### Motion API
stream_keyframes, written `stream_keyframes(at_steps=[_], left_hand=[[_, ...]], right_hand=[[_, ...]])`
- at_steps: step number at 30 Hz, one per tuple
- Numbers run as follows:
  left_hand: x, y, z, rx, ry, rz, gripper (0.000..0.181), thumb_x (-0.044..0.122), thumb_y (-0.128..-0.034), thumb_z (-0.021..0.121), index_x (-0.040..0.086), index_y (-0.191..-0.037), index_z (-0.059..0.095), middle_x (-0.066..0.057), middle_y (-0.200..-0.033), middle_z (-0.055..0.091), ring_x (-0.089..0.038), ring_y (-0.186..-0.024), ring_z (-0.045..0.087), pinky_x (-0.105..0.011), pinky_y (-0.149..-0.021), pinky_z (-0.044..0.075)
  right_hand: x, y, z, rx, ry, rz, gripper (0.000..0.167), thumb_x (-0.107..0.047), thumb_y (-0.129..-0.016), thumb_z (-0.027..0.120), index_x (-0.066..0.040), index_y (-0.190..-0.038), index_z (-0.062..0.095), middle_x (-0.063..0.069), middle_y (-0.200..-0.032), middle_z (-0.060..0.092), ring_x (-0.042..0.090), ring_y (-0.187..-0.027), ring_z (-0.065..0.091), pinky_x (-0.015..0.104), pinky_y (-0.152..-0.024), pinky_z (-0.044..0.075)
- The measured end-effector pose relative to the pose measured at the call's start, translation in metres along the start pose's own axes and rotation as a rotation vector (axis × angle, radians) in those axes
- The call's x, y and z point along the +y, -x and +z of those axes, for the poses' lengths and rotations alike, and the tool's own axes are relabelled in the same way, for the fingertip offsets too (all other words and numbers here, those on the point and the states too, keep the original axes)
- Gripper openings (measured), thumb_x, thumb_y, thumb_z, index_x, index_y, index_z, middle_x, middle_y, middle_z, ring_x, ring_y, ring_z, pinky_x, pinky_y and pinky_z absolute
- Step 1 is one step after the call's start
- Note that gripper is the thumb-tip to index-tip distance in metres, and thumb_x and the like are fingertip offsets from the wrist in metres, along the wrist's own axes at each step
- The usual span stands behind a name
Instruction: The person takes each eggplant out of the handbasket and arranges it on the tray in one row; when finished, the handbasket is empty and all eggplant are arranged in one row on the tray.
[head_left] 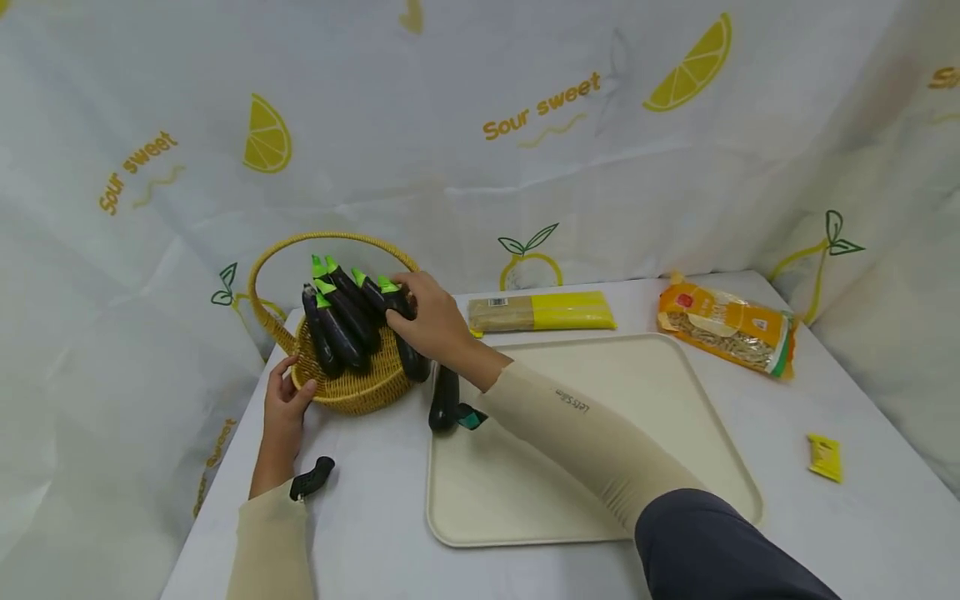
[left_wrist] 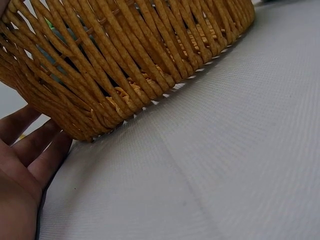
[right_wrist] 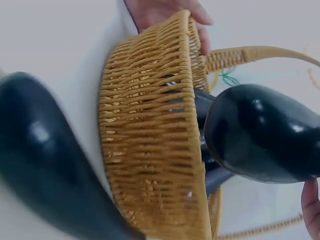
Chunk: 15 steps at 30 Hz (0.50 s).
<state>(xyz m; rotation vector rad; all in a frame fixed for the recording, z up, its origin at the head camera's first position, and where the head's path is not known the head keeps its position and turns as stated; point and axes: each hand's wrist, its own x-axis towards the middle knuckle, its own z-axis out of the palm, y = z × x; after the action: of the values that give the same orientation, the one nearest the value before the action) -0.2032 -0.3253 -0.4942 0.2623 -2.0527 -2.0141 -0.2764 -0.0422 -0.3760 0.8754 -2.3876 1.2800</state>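
A wicker basket (head_left: pixel 367 392) with a tall handle holds several dark eggplants (head_left: pixel 345 333) with green stems. My left hand (head_left: pixel 287 408) grips the basket's left side, thumb at the rim; in the left wrist view its fingers (left_wrist: pixel 50 150) lie against the lower wicker. My right hand (head_left: pixel 435 325) pinches one eggplant (head_left: pixel 411 358) near its green top at the basket's right rim. That eggplant (right_wrist: pixel 265 135) shows large over the rim in the right wrist view. Another eggplant (head_left: pixel 445 400) lies on the tray's upper left corner, partly behind my right forearm.
A beige tray (head_left: pixel 540 500) spans the middle of the white table. Behind it lies a yellow and clear packet (head_left: pixel 542 312). An orange bag (head_left: pixel 727 327) lies at the back right, and a small yellow packet (head_left: pixel 825 457) at the right. A patterned curtain hangs behind.
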Motion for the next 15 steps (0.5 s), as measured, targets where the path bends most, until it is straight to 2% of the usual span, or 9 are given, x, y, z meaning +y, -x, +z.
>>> stream_keyframes(at_steps=[4, 8, 12, 15], left_hand=[[-0.001, -0.004, 0.001, -0.008, 0.042, 0.014, 0.058, 0.011, -0.096, 0.062, 0.019, -0.146, 0.033, -0.017, -0.146, 0.038, -0.017, -0.12, 0.047, -0.018, -0.093, 0.04], [-0.002, -0.004, -0.001, -0.007, 0.017, 0.005, 0.058, 0.011, -0.0963, 0.061, 0.019, -0.146, 0.033, -0.017, -0.148, 0.037, -0.016, -0.121, 0.046, -0.017, -0.092, 0.04], [-0.002, -0.002, -0.002, 0.004, -0.015, -0.007, 0.058, 0.013, -0.0966, 0.061, 0.02, -0.146, 0.031, -0.017, -0.149, 0.036, -0.016, -0.122, 0.046, -0.016, -0.092, 0.039], [-0.001, -0.002, -0.001, 0.002, 0.019, 0.002, 0.058, 0.01, -0.0967, 0.06, 0.019, -0.146, 0.031, -0.018, -0.147, 0.037, -0.017, -0.12, 0.046, -0.017, -0.092, 0.039]], right_hand=[[0.015, 0.013, -0.017, 0.063, -0.023, 0.017, 0.044, -0.02, -0.091, 0.067, -0.011, -0.132, 0.053, 0.003, -0.109, 0.055, 0.013, -0.086, 0.054, 0.027, -0.07, 0.047], [0.031, 0.026, -0.031, 0.107, -0.035, 0.076, 0.044, -0.02, -0.089, 0.07, -0.009, -0.129, 0.055, 0.004, -0.108, 0.055, 0.013, -0.085, 0.055, 0.028, -0.067, 0.049], [0.047, 0.039, -0.041, 0.114, -0.041, 0.157, 0.045, -0.023, -0.089, 0.071, -0.009, -0.129, 0.055, 0.004, -0.106, 0.055, 0.015, -0.083, 0.055, 0.03, -0.064, 0.05], [0.06, 0.05, -0.045, 0.099, -0.047, 0.226, 0.046, -0.024, -0.089, 0.071, -0.008, -0.129, 0.056, 0.004, -0.104, 0.054, 0.017, -0.082, 0.055, 0.032, -0.065, 0.05]])
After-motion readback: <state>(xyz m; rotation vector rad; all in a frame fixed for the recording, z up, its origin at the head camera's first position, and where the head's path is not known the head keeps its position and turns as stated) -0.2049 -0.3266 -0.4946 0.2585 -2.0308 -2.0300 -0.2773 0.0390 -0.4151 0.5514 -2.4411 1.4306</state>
